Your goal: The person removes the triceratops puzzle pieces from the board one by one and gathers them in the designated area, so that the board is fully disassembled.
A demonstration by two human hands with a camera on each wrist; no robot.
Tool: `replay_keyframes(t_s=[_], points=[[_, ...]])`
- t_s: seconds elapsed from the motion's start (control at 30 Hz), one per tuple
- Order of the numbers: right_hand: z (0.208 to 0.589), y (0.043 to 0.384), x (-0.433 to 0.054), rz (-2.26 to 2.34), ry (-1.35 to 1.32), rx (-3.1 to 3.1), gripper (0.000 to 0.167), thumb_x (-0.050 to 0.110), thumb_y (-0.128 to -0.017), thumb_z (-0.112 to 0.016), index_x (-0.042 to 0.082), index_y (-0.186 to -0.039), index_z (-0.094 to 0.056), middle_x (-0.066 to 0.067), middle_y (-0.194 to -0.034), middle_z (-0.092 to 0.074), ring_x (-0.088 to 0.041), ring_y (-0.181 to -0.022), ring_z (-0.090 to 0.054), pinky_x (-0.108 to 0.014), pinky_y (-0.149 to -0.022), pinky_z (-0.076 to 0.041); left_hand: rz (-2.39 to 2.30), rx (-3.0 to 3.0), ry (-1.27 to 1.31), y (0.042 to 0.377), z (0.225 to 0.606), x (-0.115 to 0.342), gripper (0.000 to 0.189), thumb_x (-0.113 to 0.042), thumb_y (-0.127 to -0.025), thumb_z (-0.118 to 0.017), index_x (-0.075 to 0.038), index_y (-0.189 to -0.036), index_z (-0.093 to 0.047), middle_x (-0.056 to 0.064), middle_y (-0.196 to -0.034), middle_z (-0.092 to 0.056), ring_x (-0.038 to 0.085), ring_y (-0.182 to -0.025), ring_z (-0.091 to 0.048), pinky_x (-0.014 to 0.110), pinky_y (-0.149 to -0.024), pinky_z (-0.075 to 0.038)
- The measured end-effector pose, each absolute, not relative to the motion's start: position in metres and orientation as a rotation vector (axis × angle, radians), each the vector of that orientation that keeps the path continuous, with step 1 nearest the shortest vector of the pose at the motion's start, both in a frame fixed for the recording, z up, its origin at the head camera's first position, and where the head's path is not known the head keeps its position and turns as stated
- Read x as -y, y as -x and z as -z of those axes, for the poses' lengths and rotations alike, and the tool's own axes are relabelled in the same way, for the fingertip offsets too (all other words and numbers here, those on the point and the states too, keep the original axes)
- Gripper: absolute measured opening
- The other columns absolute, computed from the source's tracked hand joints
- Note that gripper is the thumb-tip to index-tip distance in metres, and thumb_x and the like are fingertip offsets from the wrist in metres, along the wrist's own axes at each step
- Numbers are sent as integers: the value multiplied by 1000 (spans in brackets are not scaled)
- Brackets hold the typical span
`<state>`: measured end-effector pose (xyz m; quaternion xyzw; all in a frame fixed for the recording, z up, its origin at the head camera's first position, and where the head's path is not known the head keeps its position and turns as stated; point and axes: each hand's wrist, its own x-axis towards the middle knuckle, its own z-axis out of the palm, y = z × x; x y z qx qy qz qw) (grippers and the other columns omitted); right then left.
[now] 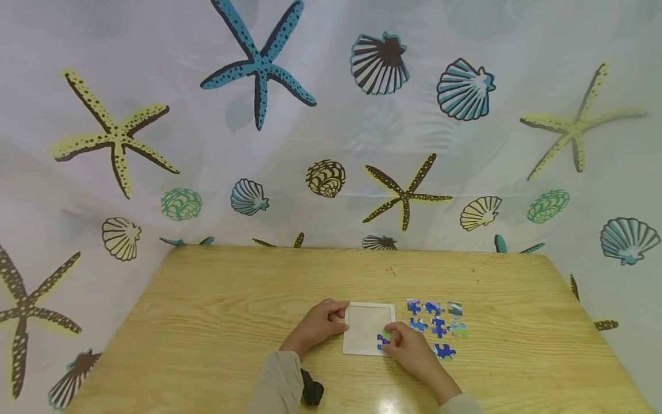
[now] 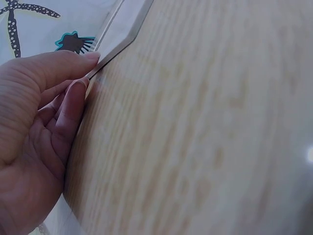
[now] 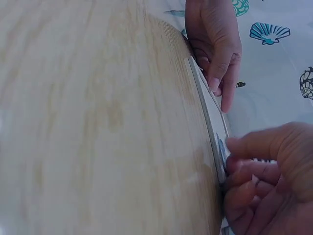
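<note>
A square white puzzle tray (image 1: 368, 352) lies on the table, its recess mostly bare. My left hand (image 1: 319, 323) grips the tray's left side, with one finger near the top corner; in the left wrist view the thumb and fingers of the left hand (image 2: 44, 98) meet at its edge. At the tray's lower right corner my right hand (image 1: 411, 347) pinches a blue and green jigsaw piece (image 1: 382, 340), which its fingers partly cover. The right wrist view shows the right hand (image 3: 274, 171) low over the tray (image 3: 211, 110), with only a sliver of the piece visible.
Several loose jigsaw pieces (image 1: 438, 328) lie in rough rows right of the tray. A black object (image 1: 312, 388) sits by the left sleeve. Behind the wooden table (image 1: 233, 287) hangs a cloth (image 1: 320, 132) printed with shells and starfish.
</note>
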<state>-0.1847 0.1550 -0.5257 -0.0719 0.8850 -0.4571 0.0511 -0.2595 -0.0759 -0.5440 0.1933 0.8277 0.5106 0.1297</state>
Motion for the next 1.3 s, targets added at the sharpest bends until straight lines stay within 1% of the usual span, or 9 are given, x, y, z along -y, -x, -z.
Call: replay_keyframes(t_s=[0.17,0.33,1.03,1.2,1.3], points=[[522,185,-148,1289,153,-2746,28,3,-79,-69,-2,-105,-59,0,-69,-50,-12,-59,-45,-23,-53,-37,-1477,-2407,-585,259,543,76,51,-8,-85,-69,2,-133,-53,4,-93,-52,15,-72,-42,23,-63,-37],[518,187,-144,1236,90,-2734,26,4,-80,-70,0,-103,-58,-2,-71,-50,-14,-61,-45,-26,-55,-38,-1470,-2410,-565,259,544,77,52,-8,-85,-70,1,-133,-53,3,-92,-51,14,-72,-41,22,-62,-36],[520,187,-144,1282,122,-2740,27,1,-80,-68,3,-104,-56,-1,-66,-47,-13,-57,-42,-26,-53,-34,-1440,-2444,-581,259,543,76,51,-7,-85,-70,0,-132,-54,1,-92,-51,13,-73,-41,22,-64,-36],[521,186,-145,1284,143,-2748,28,1,-79,-68,4,-105,-56,0,-65,-45,-13,-55,-40,-25,-51,-33,-1436,-2451,-585,259,542,76,51,-7,-84,-70,1,-132,-54,3,-91,-52,13,-71,-41,22,-63,-36],[523,187,-145,1286,134,-2763,29,2,-78,-69,5,-105,-57,-2,-68,-44,-14,-57,-39,-26,-51,-32,-1434,-2458,-568,259,541,75,51,-7,-84,-71,1,-132,-54,3,-91,-52,13,-72,-41,22,-63,-36]])
